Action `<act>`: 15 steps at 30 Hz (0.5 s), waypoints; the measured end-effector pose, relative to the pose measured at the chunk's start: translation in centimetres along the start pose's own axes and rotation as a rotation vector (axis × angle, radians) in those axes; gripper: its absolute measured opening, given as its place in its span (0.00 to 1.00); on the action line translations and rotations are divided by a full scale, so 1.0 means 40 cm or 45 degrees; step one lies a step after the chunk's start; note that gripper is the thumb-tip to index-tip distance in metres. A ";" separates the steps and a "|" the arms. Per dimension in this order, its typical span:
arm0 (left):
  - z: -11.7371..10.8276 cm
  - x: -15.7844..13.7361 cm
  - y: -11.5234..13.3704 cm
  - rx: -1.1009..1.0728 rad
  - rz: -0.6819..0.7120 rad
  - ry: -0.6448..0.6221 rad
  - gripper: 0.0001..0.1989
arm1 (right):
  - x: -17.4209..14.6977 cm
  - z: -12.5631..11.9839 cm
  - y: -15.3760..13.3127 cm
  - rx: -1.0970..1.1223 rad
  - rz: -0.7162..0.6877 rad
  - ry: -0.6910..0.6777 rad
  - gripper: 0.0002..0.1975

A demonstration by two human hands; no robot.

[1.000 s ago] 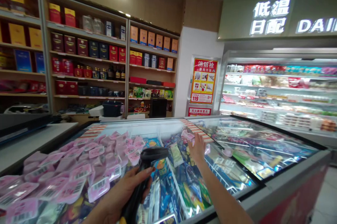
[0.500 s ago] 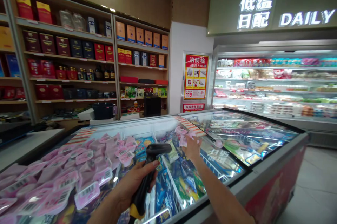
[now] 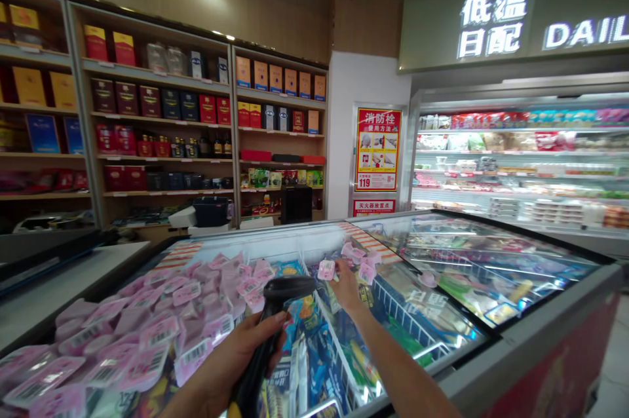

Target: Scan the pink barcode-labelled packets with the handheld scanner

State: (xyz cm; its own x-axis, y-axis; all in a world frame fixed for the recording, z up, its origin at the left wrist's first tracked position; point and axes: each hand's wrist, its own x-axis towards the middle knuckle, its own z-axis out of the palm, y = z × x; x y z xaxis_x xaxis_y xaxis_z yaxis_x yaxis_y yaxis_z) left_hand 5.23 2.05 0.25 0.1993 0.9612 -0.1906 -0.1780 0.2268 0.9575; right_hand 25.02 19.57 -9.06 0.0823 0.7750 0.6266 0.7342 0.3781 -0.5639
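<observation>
My left hand (image 3: 246,352) is wrapped round the handle of a black barcode scanner (image 3: 289,287) with a yellow part low down. Its head points right, over the freezer glass. Farther out, my right hand (image 3: 348,287) pinches a small pink cup (image 3: 327,269) at its edge. A few more pink cups (image 3: 367,270) lie just beyond that hand. To the left, a large heap of pink cups (image 3: 162,333), many with barcodes showing, covers the glass top.
The chest freezer (image 3: 540,333) holds bagged goods in wire baskets under its glass lid. Shelves of boxes and bottles (image 3: 162,103) line the back wall. A lit chiller (image 3: 521,175) stands at the right, a white counter (image 3: 113,267) at the left.
My right hand has drawn left with a pink cup now pinched in its fingers. The scanner stays in my left hand. The view has turned slightly left.
</observation>
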 end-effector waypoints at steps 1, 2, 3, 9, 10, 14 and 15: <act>-0.003 -0.006 0.001 0.003 0.005 -0.005 0.12 | -0.004 0.014 -0.009 0.077 0.009 0.014 0.15; -0.006 -0.012 0.002 0.006 0.008 -0.012 0.12 | -0.007 0.025 -0.016 0.132 0.022 0.016 0.14; -0.008 -0.018 0.002 0.008 0.012 -0.021 0.13 | -0.010 0.035 -0.022 0.167 0.037 0.009 0.14; -0.020 -0.041 0.010 0.009 0.033 0.012 0.12 | -0.029 0.056 -0.041 0.139 0.103 -0.011 0.15; -0.023 -0.044 0.012 0.006 0.032 0.037 0.12 | -0.032 0.057 -0.043 0.147 0.105 -0.018 0.15; -0.041 -0.050 0.020 -0.005 -0.013 0.064 0.13 | -0.039 0.066 -0.049 0.223 0.110 -0.018 0.18; -0.046 -0.052 0.022 -0.011 -0.015 0.061 0.13 | -0.040 0.069 -0.053 0.242 0.115 -0.026 0.21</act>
State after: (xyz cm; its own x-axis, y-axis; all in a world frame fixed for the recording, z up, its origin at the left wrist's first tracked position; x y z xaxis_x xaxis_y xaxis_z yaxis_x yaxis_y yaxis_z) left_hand 2.89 0.56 1.10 0.1551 0.9648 -0.2125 -0.1838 0.2395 0.9533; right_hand 21.47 18.92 -10.36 0.1267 0.8193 0.5592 0.5837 0.3942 -0.7098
